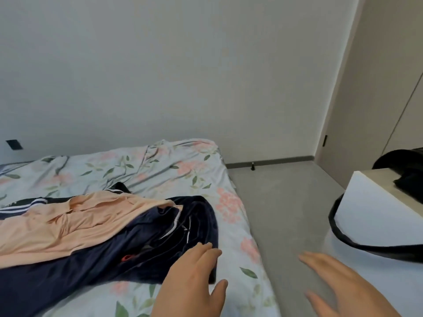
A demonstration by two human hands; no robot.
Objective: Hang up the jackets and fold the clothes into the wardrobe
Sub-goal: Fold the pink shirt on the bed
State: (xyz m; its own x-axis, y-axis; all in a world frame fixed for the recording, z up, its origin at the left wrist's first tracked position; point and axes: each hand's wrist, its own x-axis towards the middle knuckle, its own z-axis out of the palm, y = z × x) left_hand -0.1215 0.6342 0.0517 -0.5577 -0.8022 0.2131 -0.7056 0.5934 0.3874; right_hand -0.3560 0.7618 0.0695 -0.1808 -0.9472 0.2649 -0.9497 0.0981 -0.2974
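A dark navy jacket (142, 245) with white piping lies crumpled on the floral bed (160, 170). A peach garment (75, 223) is spread over its left part. My left hand (194, 280) hovers over the jacket's near right corner with fingers straight, holding nothing. Over the floor beside the bed, my right hand (343, 287) is held out with fingers spread and nothing in it. The beige wardrobe (370, 110) stands at the right, doors closed.
A white table or box (375, 213) with a black bag (405, 170) on it stands at the right; a black strap hangs round its corner. Grey floor (281, 207) runs between bed and wardrobe. A small door stop sits by the skirting.
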